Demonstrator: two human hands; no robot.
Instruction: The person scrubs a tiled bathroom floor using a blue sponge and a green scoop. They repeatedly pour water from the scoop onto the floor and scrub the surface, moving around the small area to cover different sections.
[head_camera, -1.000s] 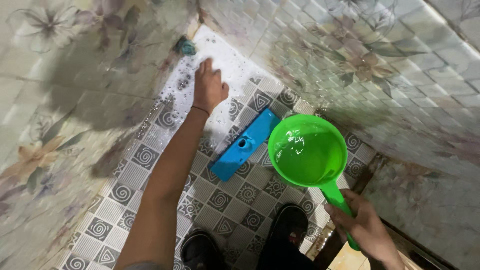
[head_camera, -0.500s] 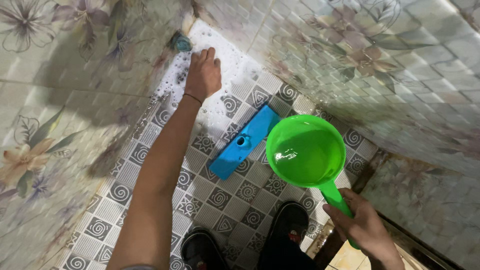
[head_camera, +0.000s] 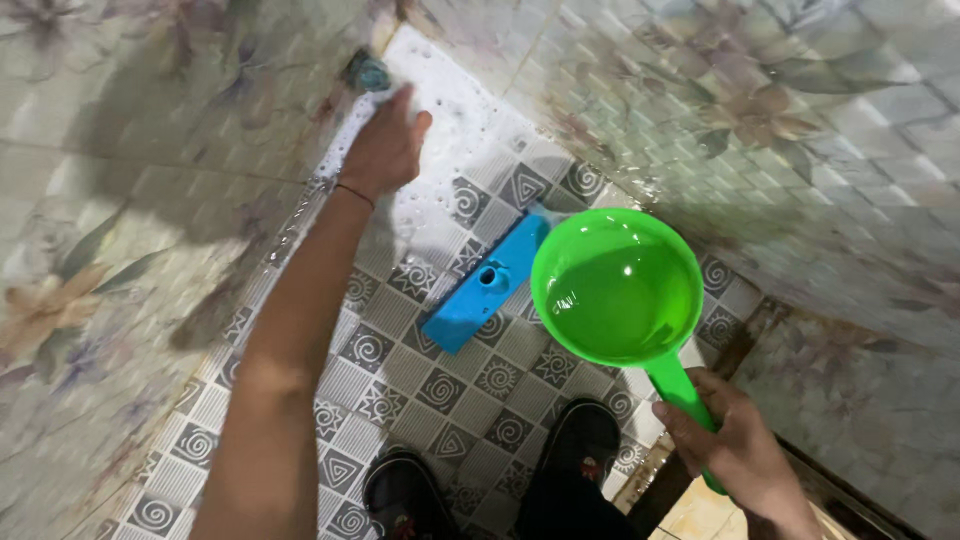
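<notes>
**Two hands busy: one on a water scoop, one down by the floor drain**

Two things going on in this shot. The right hand (head_camera: 735, 445), lower right of the frame, is wrapped tight around the handle of a bright green plastic water scoop (head_camera: 617, 285), which hangs over the patterned floor tiles (head_camera: 400, 385) right of center. The bowl looks like it has some water in it, so I'd guess it's heavier at the front than it looks and wants to tip and slosh. The plastic is thin and stiff, probably slick when wet, so a full fist low on the handle seems the sensible hold.

The left hand (head_camera: 385, 150) reaches to the upper middle of the frame, onto the wet, soapy-looking white patch of floor next to a small round teal drain cover (head_camera: 367, 72) in the corner. It's blurred, so I can't tell whether the fingers are pressed flat or pinching something.

Between the hands lies a blue plastic brush head (head_camera: 487, 285) with an empty handle socket, flat on the tiles, its right end tucked under the scoop's rim. Black shoes (head_camera: 580, 445) show at the bottom edge. No packages, labels or signs anywhere, just floral wall tiles (head_camera: 760, 120).
</notes>
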